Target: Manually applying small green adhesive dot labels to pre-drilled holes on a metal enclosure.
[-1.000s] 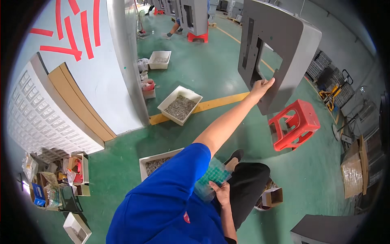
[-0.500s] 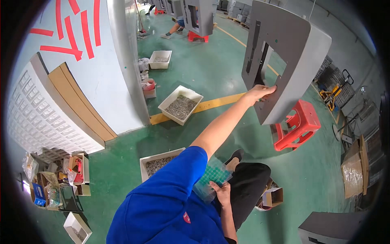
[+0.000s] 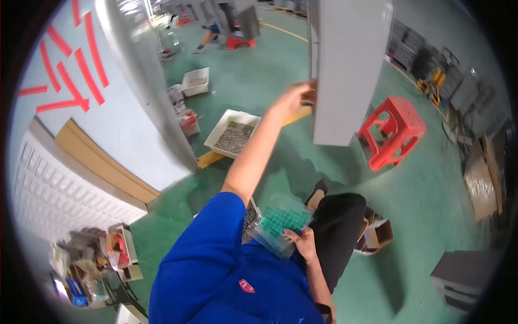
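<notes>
A tall grey metal housing [image 3: 350,70] hangs ahead of me, its broad plain side facing me. My left hand [image 3: 300,97] reaches out to its left edge with fingers bent against it; the fingertips are partly hidden and slightly blurred. Low in front of my body, my right hand [image 3: 303,242] pinches a clear plastic sheet of round green stickers [image 3: 280,218] by its lower right edge. The sheet lies tilted above my lap, beside my black trouser leg [image 3: 342,237].
A red plastic stool [image 3: 394,132] stands right of the housing. White bins of small metal parts [image 3: 232,135] sit on the green floor. At left are a taped white panel [image 3: 116,129] and cluttered boxes [image 3: 91,270]. Another grey housing [image 3: 464,275] is at lower right.
The hanging housing has turned, so its front with the opening no longer faces me. My left hand has moved left with its edge. The right hand still holds the sheet.
</notes>
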The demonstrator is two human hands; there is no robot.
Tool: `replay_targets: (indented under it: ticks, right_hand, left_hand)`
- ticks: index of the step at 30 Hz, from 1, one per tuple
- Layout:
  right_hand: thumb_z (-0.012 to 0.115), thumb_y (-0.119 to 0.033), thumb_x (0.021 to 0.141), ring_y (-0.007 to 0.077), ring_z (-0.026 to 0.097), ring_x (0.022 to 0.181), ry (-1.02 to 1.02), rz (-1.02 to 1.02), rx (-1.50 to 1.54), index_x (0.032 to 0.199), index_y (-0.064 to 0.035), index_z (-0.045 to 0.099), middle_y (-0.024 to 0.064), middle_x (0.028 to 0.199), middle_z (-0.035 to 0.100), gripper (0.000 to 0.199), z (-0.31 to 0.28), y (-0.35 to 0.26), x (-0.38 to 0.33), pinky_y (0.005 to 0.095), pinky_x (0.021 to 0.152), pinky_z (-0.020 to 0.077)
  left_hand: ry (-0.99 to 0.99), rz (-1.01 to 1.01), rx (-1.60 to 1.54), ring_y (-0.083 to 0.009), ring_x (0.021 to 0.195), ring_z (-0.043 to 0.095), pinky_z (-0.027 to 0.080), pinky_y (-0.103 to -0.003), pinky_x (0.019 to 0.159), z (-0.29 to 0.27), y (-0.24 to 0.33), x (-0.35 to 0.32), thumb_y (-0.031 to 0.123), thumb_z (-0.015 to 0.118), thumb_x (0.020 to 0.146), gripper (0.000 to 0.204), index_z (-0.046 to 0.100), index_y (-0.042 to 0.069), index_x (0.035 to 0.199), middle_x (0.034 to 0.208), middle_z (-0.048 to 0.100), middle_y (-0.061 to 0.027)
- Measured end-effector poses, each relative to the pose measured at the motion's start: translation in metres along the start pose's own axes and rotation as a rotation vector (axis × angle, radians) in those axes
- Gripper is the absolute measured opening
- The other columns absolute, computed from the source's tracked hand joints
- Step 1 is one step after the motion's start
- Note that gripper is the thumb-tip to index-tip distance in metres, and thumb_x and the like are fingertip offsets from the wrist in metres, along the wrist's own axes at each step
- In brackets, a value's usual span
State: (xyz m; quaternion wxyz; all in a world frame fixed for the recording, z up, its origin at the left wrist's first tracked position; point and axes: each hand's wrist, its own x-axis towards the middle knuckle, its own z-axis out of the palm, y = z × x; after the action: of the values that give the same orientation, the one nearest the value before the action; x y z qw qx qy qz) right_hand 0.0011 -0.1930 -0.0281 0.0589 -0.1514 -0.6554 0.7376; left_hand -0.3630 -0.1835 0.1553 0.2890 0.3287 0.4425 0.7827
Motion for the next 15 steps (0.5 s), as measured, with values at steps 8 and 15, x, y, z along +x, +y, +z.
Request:
replay_targets:
  ticks: [8,15]
  right_hand:
    - [0.075,-0.018,0.078,0.0098,0.06,0.061,0.034,-0.006,-0.102,0.087,0.0019,0.066,0.0074,0.069,0.066,0.023,-0.003,0.005,0.004,0.028,0.058,0.0499]
    - [0.074,-0.017,0.08,0.0079,0.059,0.061,0.051,0.037,-0.064,0.086,0.0024,0.066,0.0053,0.069,0.066,0.022,-0.003,0.001,0.001,0.0259,0.059,0.0486]
  left_hand:
    - [0.614,0.51,0.689,-0.0345,0.14,0.015,0.014,-0.049,0.112,0.087,0.019,-0.094,0.039,0.078,0.072,0.108,0.009,0.001,0.146,0.148,0.016,-0.0251]
    - [0.702,0.516,1.206,-0.0439,0.138,0.01,0.013,-0.056,0.111,0.124,-0.029,-0.069,0.045,0.084,0.059,0.131,-0.002,0.001,0.147,0.148,0.007,-0.0312]
